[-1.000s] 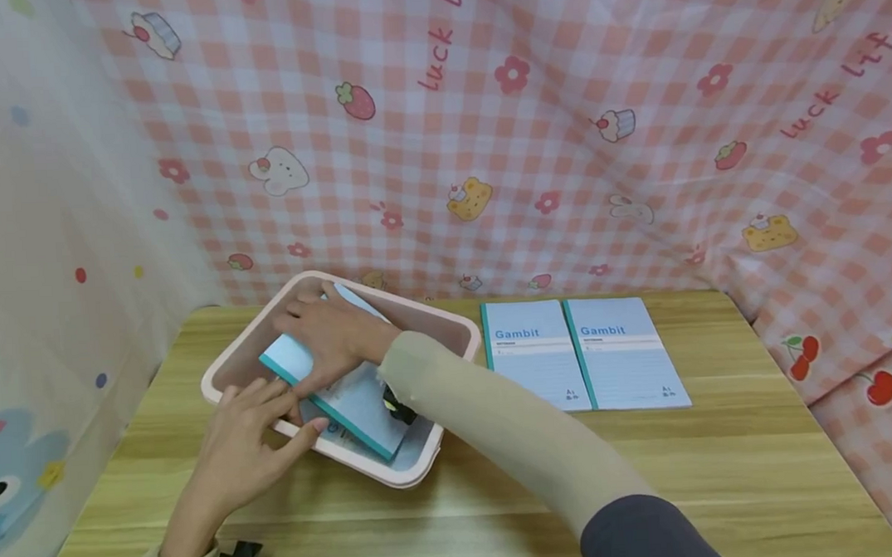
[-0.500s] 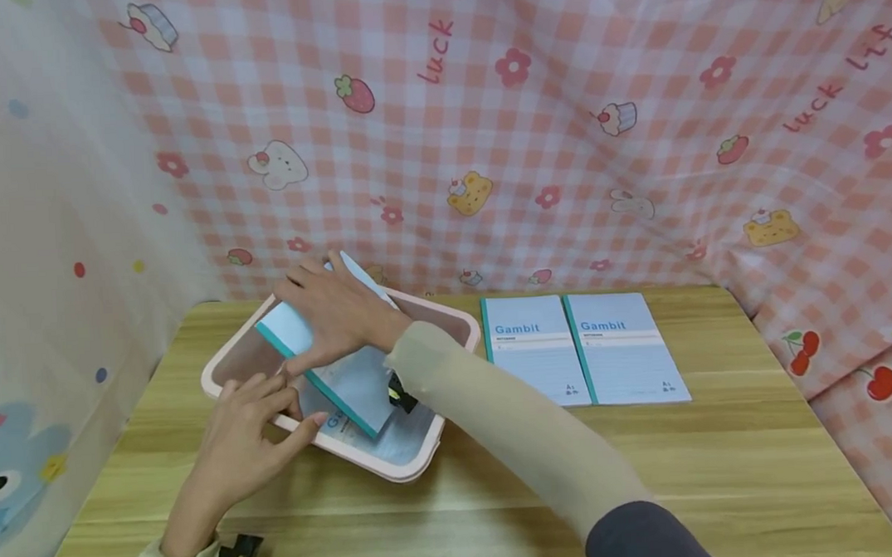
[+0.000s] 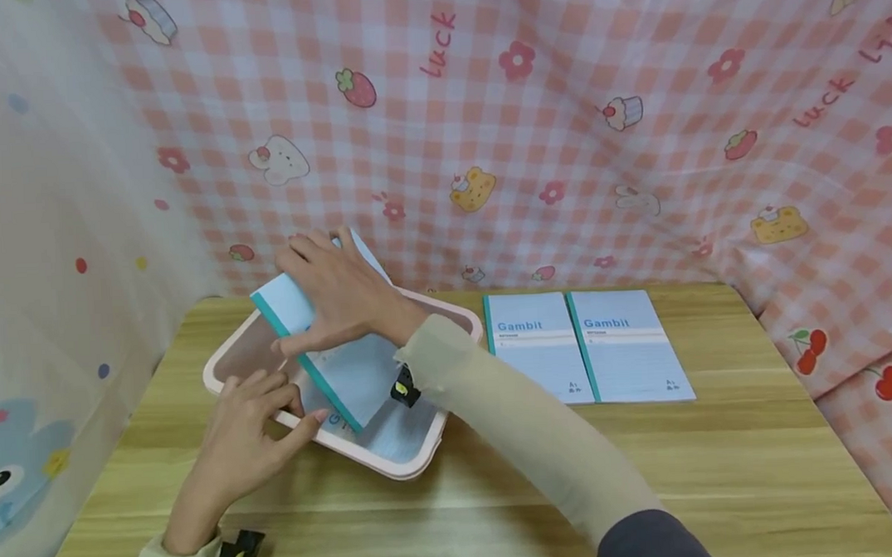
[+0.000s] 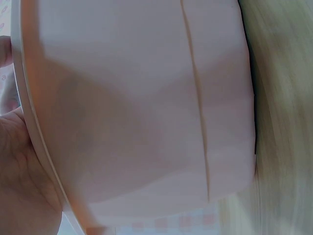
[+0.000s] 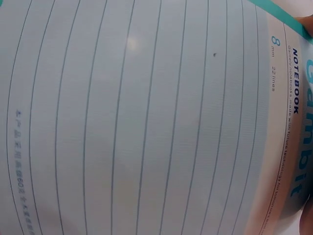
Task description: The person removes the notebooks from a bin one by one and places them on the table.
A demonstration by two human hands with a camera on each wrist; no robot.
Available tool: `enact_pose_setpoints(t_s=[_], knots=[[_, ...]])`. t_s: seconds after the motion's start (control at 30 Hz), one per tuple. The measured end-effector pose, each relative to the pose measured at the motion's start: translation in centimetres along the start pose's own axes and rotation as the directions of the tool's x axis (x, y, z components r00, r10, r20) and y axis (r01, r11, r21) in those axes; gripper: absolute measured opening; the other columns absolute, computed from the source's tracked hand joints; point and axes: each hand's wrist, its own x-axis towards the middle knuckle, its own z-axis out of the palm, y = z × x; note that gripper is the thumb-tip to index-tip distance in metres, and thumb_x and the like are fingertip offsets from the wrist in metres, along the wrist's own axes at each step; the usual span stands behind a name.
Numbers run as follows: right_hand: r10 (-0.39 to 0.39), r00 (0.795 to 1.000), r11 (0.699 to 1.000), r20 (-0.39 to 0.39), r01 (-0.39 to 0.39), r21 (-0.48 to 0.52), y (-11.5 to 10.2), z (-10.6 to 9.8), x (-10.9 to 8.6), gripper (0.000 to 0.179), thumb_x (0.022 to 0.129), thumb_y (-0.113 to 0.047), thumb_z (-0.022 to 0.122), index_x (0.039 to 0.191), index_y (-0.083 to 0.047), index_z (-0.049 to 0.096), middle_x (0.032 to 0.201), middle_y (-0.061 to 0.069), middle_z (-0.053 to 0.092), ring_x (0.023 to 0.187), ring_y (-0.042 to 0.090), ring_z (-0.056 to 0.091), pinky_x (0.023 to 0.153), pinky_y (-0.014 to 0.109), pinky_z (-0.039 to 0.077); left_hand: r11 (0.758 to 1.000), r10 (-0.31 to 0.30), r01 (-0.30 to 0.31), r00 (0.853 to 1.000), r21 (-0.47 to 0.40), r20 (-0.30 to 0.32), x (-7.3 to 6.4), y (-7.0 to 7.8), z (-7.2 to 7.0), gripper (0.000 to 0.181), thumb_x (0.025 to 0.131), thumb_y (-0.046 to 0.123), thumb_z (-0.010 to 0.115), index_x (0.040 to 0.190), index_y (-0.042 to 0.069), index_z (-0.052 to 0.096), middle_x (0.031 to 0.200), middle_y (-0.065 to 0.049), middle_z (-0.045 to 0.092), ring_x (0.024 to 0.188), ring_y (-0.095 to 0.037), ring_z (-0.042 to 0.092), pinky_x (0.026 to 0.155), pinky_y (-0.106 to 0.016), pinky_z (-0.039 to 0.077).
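My right hand (image 3: 342, 291) grips a light-blue notebook (image 3: 345, 374) with a teal spine across its width, fingers over the far edge and thumb at the spine. The notebook is tilted, its far end above the rim of a pale pink plastic basket (image 3: 372, 463). Its lined cover (image 5: 146, 122) fills the right wrist view. Another notebook (image 3: 401, 437) lies inside the basket beneath it, mostly covered. My left hand (image 3: 247, 437) holds the basket's near-left rim, fingers bent over it. The left wrist view shows the palm (image 4: 24, 171) against the rim and the basket's outer wall (image 4: 122, 98).
Two matching Gambit notebooks (image 3: 539, 357) lie flat side by side to the right of the basket on the wooden table (image 3: 649, 469). A pink checked curtain (image 3: 410, 147) hangs behind the table, and a white patterned cloth (image 3: 61, 204) hangs at the left.
My right hand has raised the notebook up and away from the basket's bottom, showing more of the notebook below. The left hand stays on the rim.
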Motion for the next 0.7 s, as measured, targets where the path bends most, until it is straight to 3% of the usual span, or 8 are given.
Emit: enact_pose_setpoints(t_s=[0.13,0.4,0.7], knots=[[0.006,0.999,1.0,-0.049,-0.006,0.002,0.4,-1.2,-0.3,0.079,0.07,-0.085,0.059,0.119,-0.024,0.051,0.113,-0.009,0.053,0.103,0.01,0.045,0.1,0.038,0.03,1.0,0.008,-0.008,1.0,-0.011,0.003,0.0,0.0,0.0,0.036,0.079,0.031,0.083,0.064,0.033,0.05,0.072,0.018,0.047,0.069,-0.001,0.035,0.072,-0.027,0.02],[-0.003,0.989,1.0,-0.148,0.005,0.016,0.8,-3.3,-0.9,0.079,0.069,-0.083,0.061,0.117,-0.021,0.051,0.113,-0.006,0.054,0.101,0.012,0.045,0.095,0.038,0.03,1.0,0.005,-0.005,1.0,-0.016,-0.001,0.1,-0.1,0.0,0.036,0.079,0.029,0.082,0.064,0.032,0.049,0.071,0.018,0.047,0.071,-0.003,0.039,0.073,-0.027,0.02],[-0.05,0.96,0.998,-0.275,0.061,0.033,0.0,-6.9,-2.4,0.079,0.067,-0.079,0.064,0.114,-0.017,0.057,0.111,-0.002,0.057,0.109,0.016,0.048,0.1,0.041,0.032,1.0,0.004,-0.004,1.0,-0.02,0.0,0.0,0.1,0.0,0.037,0.078,0.027,0.082,0.063,0.032,0.048,0.07,0.017,0.047,0.071,-0.002,0.036,0.072,-0.027,0.019]])
